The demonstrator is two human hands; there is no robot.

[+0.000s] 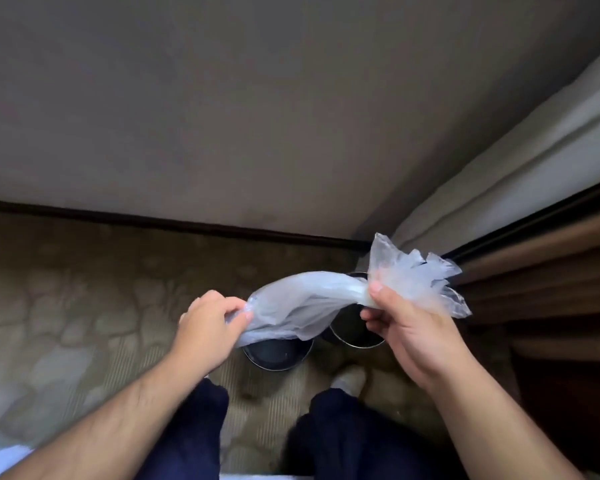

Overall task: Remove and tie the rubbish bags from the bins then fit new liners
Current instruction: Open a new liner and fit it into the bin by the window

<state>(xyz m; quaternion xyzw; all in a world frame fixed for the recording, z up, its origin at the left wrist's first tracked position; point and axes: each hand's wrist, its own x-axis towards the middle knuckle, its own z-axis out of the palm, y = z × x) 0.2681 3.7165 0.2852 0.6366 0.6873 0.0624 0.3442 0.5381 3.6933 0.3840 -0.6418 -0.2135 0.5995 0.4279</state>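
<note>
Left hand [211,318], right hand [395,318] grip liner [302,303] above bins [276,355].

Dim, even indoor light without glare. The carpet [66,306] is blurred, and the skirting board [174,221] bows from wide-angle distortion.

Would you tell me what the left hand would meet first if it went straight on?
Likely the plastic bag that the left hand grips; beyond it, the right hand, though depth is unclear.

Open carpet [84,306] lies free on my left, but the wall [257,116] closes in ahead, the curtain [499,188] and dark wooden furniture [551,306] crowd my right, and the bag [302,303] stretches across above the left bin [274,355] and right bin [349,337].
</note>
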